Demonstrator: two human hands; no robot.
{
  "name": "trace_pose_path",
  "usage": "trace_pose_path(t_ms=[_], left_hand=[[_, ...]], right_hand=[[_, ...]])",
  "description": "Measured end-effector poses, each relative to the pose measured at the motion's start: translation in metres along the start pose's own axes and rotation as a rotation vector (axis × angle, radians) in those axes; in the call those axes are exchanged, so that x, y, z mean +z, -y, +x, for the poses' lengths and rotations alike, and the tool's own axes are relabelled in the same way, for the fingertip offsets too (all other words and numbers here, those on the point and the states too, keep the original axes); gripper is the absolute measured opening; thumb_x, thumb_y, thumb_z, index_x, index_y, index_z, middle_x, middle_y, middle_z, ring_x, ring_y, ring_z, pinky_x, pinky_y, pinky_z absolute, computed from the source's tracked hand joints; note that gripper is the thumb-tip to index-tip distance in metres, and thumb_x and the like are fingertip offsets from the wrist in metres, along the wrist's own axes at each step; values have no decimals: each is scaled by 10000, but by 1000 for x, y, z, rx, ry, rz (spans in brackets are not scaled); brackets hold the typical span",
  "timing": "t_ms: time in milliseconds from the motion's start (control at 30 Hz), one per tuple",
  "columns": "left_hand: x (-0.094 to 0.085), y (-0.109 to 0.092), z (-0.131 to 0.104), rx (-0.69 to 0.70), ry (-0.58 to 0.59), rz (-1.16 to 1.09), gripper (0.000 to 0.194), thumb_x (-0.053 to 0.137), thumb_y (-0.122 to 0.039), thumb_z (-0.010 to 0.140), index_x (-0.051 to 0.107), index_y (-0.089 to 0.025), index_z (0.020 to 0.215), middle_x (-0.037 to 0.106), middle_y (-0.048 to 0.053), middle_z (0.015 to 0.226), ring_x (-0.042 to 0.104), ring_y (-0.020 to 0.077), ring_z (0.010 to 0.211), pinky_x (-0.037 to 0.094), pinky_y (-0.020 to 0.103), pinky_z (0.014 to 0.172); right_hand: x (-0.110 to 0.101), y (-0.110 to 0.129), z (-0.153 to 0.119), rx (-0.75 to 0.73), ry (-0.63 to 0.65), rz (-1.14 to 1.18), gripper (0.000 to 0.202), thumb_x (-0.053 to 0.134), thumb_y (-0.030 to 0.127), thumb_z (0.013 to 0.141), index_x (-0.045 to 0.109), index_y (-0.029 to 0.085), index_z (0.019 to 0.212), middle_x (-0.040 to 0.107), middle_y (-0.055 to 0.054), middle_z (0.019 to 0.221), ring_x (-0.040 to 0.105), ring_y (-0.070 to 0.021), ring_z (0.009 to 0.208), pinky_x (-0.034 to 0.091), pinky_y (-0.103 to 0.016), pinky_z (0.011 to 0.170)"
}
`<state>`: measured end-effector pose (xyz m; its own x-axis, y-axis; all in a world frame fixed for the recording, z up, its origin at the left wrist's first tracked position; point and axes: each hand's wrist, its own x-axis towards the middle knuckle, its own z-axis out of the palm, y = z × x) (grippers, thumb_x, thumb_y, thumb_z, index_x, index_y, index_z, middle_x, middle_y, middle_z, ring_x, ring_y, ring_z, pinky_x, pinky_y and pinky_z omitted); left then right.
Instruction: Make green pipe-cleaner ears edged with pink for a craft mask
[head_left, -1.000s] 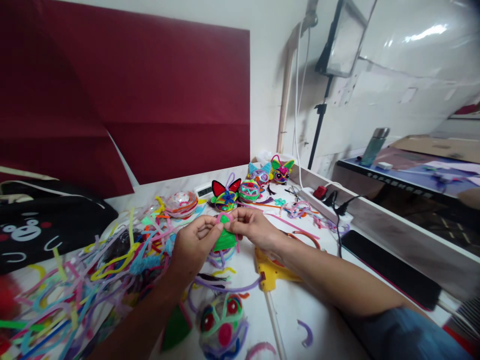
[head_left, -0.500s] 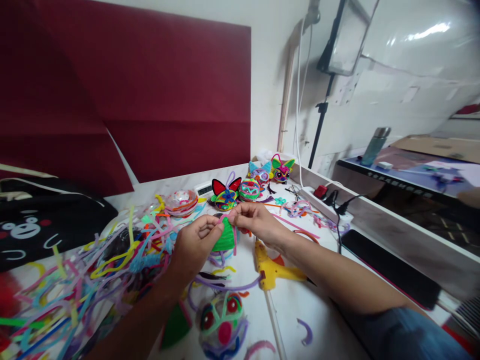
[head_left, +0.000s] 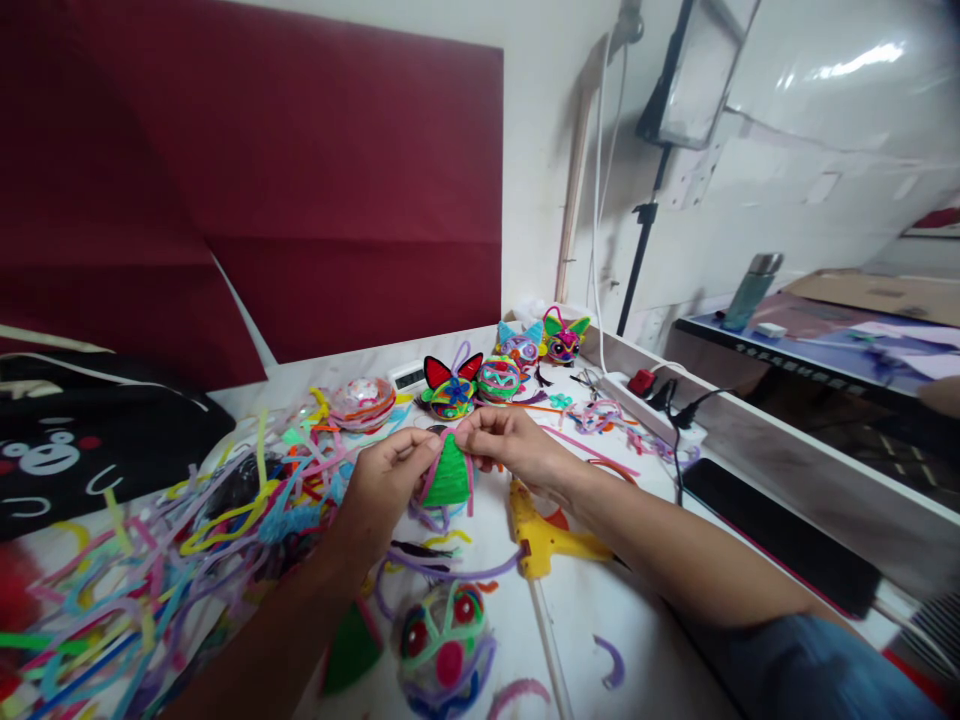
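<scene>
Between my hands is a green triangular ear shape [head_left: 448, 474] made of pipe cleaner, with a pink pipe cleaner [head_left: 470, 485] running along its edges. My left hand [head_left: 385, 485] pinches its upper left side between thumb and fingers. At its upper right, my right hand [head_left: 517, 447] pinches the pink edging near the tip. Below lies a clear ball [head_left: 448, 645] decorated with red eyes, a pink nose and pipe cleaner outlines. Another green triangle [head_left: 352, 650] with a pink edge rests left of that ball. A yellow glue gun [head_left: 541, 535] lies under my right forearm.
Loose coloured pipe cleaners [head_left: 150, 590] cover the left side. Finished decorated balls with ears [head_left: 451, 388] stand at the back. A power strip [head_left: 656, 408] and a black phone [head_left: 784, 535] lie along the right edge. A black bag [head_left: 112, 450] sits at left.
My left hand has shifted slightly down and left along the green triangle, showing more of its face and its pink left edge. My right hand has barely moved.
</scene>
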<state>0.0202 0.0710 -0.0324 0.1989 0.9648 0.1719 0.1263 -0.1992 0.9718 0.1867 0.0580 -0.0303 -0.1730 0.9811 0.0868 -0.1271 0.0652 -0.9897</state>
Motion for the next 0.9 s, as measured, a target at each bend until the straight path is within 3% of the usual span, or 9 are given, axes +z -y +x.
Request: trace_pose_path(t_ms=[167, 367, 633, 767, 900], left_hand=[[-3, 9, 3, -26, 70, 5, 254, 682, -410, 722, 640, -160, 735, 562, -30, 583, 479, 102, 521, 378, 203, 487], [-1, 8, 0, -17, 50, 34, 242, 667, -396, 729, 635, -156, 721, 486, -56, 537, 399, 89, 499, 312, 195, 464], [1, 1, -2, -10, 8, 79, 233, 661, -397, 719, 638, -166, 703, 514, -50, 549, 425, 101, 501, 328, 202, 472], [0, 1, 0, -14, 33, 36, 255, 651, -423, 718, 616, -173, 683, 553, -29, 594, 490, 125, 551, 400, 209, 499], [-2, -3, -1, -110, 109, -52, 279, 636, -450, 728, 629, -173, 761, 634, 12, 740, 614, 192, 686, 521, 273, 563]], right_hand=[[0, -4, 1, 24, 39, 1, 278, 793, 346, 601, 616, 148, 683, 537, 69, 506, 442, -55, 461, 339, -202, 473], [1, -8, 2, 22, 47, -13, 310, 793, 376, 604, 610, 140, 685, 521, 65, 488, 436, -63, 463, 327, -209, 476], [5, -10, 2, 19, 13, 11, 319, 798, 390, 598, 602, 148, 668, 522, 67, 491, 430, -60, 462, 339, -207, 475], [4, -6, 1, 10, -1, 23, 322, 798, 400, 594, 599, 151, 645, 532, 65, 498, 435, -56, 456, 332, -203, 466], [0, -2, 2, -5, -48, 44, 329, 794, 403, 597, 588, 153, 654, 530, 69, 486, 432, -51, 436, 316, -198, 442]])
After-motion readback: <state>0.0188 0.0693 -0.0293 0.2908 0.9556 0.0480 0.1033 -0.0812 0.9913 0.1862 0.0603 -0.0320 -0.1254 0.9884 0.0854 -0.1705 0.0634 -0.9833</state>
